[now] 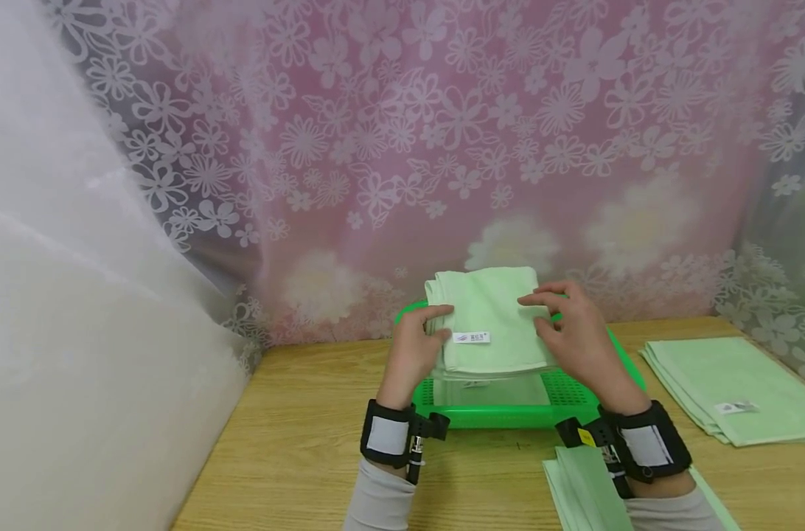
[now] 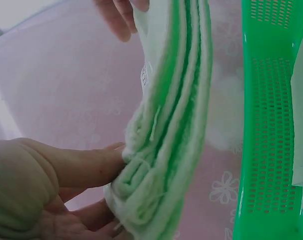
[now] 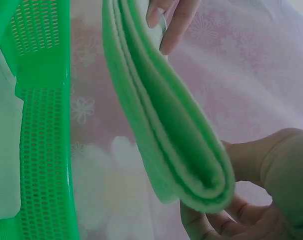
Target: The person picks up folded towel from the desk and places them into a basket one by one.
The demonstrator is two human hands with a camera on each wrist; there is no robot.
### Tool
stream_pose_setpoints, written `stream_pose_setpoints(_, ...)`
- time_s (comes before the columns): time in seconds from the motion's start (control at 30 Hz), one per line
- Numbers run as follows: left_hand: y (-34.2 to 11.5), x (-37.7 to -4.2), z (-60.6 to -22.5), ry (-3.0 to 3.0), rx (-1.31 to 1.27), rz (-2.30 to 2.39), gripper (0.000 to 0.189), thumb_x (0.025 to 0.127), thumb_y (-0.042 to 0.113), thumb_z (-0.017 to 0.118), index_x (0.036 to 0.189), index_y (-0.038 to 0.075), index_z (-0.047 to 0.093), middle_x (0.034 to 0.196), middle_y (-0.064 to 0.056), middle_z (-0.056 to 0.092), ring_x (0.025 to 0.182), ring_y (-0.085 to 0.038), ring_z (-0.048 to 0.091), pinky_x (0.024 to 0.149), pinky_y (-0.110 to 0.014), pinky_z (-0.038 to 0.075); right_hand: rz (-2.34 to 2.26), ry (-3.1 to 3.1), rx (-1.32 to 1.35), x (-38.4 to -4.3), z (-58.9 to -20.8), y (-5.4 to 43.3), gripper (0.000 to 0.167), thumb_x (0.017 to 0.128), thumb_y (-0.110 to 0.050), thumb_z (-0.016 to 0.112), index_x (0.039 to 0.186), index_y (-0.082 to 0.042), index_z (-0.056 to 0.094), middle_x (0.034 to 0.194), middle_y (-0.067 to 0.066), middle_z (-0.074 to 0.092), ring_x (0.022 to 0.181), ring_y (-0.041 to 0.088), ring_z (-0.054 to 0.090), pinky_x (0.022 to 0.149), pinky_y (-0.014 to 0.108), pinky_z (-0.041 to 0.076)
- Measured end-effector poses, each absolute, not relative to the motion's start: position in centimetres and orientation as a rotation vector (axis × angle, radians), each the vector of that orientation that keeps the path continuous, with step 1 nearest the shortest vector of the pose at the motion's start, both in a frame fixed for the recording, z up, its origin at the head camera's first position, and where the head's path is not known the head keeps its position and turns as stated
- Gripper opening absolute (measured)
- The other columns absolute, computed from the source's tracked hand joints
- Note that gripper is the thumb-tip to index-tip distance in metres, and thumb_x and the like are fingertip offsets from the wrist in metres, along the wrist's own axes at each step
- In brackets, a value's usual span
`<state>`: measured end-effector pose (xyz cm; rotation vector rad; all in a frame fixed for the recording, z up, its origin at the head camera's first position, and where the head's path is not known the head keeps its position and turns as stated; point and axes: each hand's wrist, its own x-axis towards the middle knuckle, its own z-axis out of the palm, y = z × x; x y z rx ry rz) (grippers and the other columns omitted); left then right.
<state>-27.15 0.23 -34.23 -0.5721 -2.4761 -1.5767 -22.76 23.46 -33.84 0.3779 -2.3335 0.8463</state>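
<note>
- The left grip (image 1: 412, 350) pinches the near-left side of a folded light-green cloth (image 1: 492, 310), thumb and fingers curled at its edge.
- The right grip (image 1: 578, 339) holds the opposite side of the same cloth, its index finger lying against the front face.
- Between the two grips the cloth hangs raised and tilted, several layers thick; a small white label (image 1: 472, 338) sits on its face, just beside the left grip's thumb.
- Below both grips stands a green perforated basket (image 1: 489, 417), with another pale cloth (image 1: 489, 394) lying in it.
- Right of the right grip, a layered light-green pile (image 1: 754, 376) lies on the wooden bench (image 1: 296, 442).
- Nearer the person than the right grip, further green fabric (image 1: 584, 483) lies partly hidden under the right wrist.
- Beyond the grips hangs a pink flowered curtain (image 1: 376, 147).
</note>
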Motion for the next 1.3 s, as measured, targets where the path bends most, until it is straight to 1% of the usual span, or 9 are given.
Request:
stream_pose_setpoints(0.07, 0.3, -27.2, -34.2, -2.478, -0.584, -1.560, 0.037, 0.094, -0.004, 0.063, 0.129, 0.007, 0.068, 0.142, -0.016, 0.056, 0.043, -0.012, 0.022, 0.045, -0.022, 0.028, 0.851, -2.333, 0.379, -22.8, -33.9, 23.5, 0.032, 0.090, 0.012, 0.061, 0.115, -0.003, 0.073, 0.125, 0.020, 0.053, 0.086, 0.025, 0.055, 0.072, 0.039, 0.054)
stream_pose_setpoints(0.23, 0.8, -27.3, -34.4, -2.546, -0.602, -1.488, 0.052, 0.090, -0.017, 0.051, 0.134, 0.006, 0.064, 0.145, -0.018, 0.053, 0.066, -0.016, 0.049, 0.049, -0.022, 0.031, 0.868, -2.369, 0.375, -23.0, -34.2, 23.4, 0.032, 0.091, 0.013, 0.060, 0.117, -0.003, 0.072, 0.124, 0.021, 0.054, 0.090, 0.030, 0.056, 0.076, 0.048, 0.055)
stream_pose_setpoints(0.43, 1.8, -28.3, -36.4, -2.638, -0.625, -1.432, 0.064, 0.082, -0.024, 0.042, 0.136, 0.004, 0.062, 0.146, -0.019, 0.050, 0.068, -0.018, 0.053, 0.046, -0.022, 0.028, 0.812, -2.462, 0.338, -24.0, -35.6, 23.6, 0.032, 0.091, 0.012, 0.059, 0.116, -0.003, 0.072, 0.122, 0.022, 0.056, 0.081, 0.027, 0.052, 0.064, 0.034, 0.043)
stream_pose_setpoints(0.57, 2.6, -29.0, -37.9, -2.678, -0.633, -1.370, 0.063, 0.079, -0.024, 0.042, 0.134, 0.001, 0.062, 0.142, -0.021, 0.054, 0.096, -0.026, 0.056, 0.046, -0.022, 0.029, 0.797, -2.526, 0.328, -24.8, -36.6, 23.6, 0.031, 0.091, 0.012, 0.060, 0.114, -0.004, 0.073, 0.120, 0.022, 0.057, 0.084, 0.028, 0.053, 0.062, 0.032, 0.040)
stream_pose_setpoints(0.8, 3.3, -29.2, -39.3, -2.777, -0.619, -1.329, 0.061, 0.080, -0.022, 0.044, 0.135, -0.002, 0.061, 0.141, -0.022, 0.054, 0.085, -0.027, 0.052, 0.047, -0.024, 0.028, 0.776, -2.614, 0.337, -25.7, -38.3, 23.2, 0.027, 0.091, 0.012, 0.060, 0.108, -0.004, 0.074, 0.119, 0.022, 0.056, 0.096, 0.037, 0.059, 0.069, 0.042, 0.050)
stream_pose_setpoints(0.9, 3.5, -29.2, -39.7, -2.835, -0.620, -1.216, 0.059, 0.080, -0.021, 0.047, 0.133, -0.003, 0.061, 0.137, -0.021, 0.058, 0.101, -0.030, 0.059, 0.058, -0.026, 0.036, 0.750, -2.633, 0.387, -25.8, -38.8, 23.0, 0.027, 0.090, 0.014, 0.059, 0.105, -0.003, 0.075, 0.118, 0.022, 0.058, 0.106, 0.041, 0.058, 0.076, 0.049, 0.052)
stream_pose_setpoints(1.0, 3.9, -29.1, -40.1, -2.888, -0.632, -1.103, 0.054, 0.082, -0.018, 0.051, 0.133, -0.003, 0.062, 0.134, -0.020, 0.060, 0.119, -0.032, 0.058, 0.075, -0.030, 0.045, 0.720, -2.675, 0.461, -25.9, -39.1, 22.8, 0.030, 0.088, 0.018, 0.058, 0.101, -0.001, 0.077, 0.118, 0.022, 0.060, 0.110, 0.043, 0.058, 0.081, 0.051, 0.053)
stream_pose_setpoints(1.1, 4.2, -29.0, -40.6, -2.920, -0.660, -1.024, 0.051, 0.084, -0.014, 0.055, 0.134, -0.003, 0.061, 0.134, -0.020, 0.058, 0.120, -0.032, 0.058, 0.088, -0.036, 0.050, 0.683, -2.727, 0.528, -26.0, -39.4, 22.7, 0.032, 0.085, 0.021, 0.055, 0.097, 0.000, 0.078, 0.119, 0.023, 0.062, 0.113, 0.043, 0.059, 0.083, 0.050, 0.054)
stream_pose_setpoints(1.3, 4.5, -29.3, -41.0, -2.905, -0.704, -0.918, 0.050, 0.083, -0.013, 0.058, 0.133, -0.006, 0.060, 0.135, -0.023, 0.056, 0.122, -0.035, 0.057, 0.099, -0.042, 0.049, 0.666, -2.771, 0.575, -26.0, -39.5, 22.7, 0.031, 0.084, 0.020, 0.056, 0.096, 0.002, 0.078, 0.122, 0.026, 0.063, 0.115, 0.045, 0.058, 0.085, 0.051, 0.054)
